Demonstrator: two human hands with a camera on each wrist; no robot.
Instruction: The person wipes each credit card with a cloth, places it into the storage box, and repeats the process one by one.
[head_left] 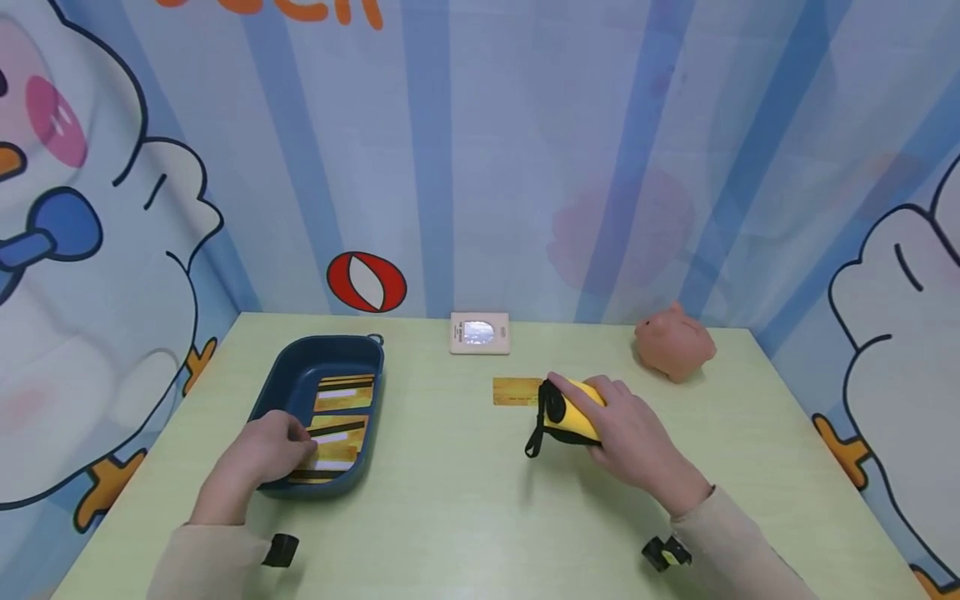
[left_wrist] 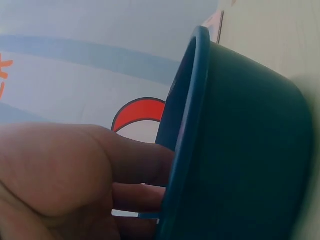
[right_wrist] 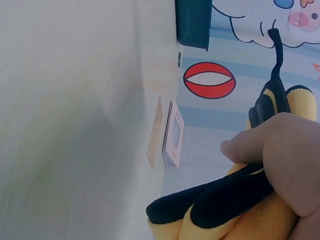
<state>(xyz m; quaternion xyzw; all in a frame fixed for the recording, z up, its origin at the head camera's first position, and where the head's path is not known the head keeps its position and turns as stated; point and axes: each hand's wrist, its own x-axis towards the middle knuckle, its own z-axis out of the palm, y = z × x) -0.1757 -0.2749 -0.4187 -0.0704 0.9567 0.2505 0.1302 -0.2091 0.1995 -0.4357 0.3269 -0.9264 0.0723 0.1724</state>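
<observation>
My left hand (head_left: 268,450) reaches into a dark blue tray (head_left: 377,442), fingertips at the gold cards. Its fingers (left_wrist: 137,197) go over the rim in the left wrist view, which hides the tips; whether they pinch a card is unclear. Gold cards (head_left: 343,393) with dark stripes lie in the tray, some overlapping. My right hand (head_left: 637,433) grips a yellow-and-black object (head_left: 577,408) with a black strap hanging from it. Its exact kind is not plain. Under its far end another gold card (head_left: 516,391) lies on the table, partly covered.
At the back of the table (head_left: 442,517) is a pale pink flat device (head_left: 480,333) with a shiny window. A pink piggy figure (head_left: 675,342) stands at the back right. Behind everything hangs a printed blue curtain (head_left: 510,167).
</observation>
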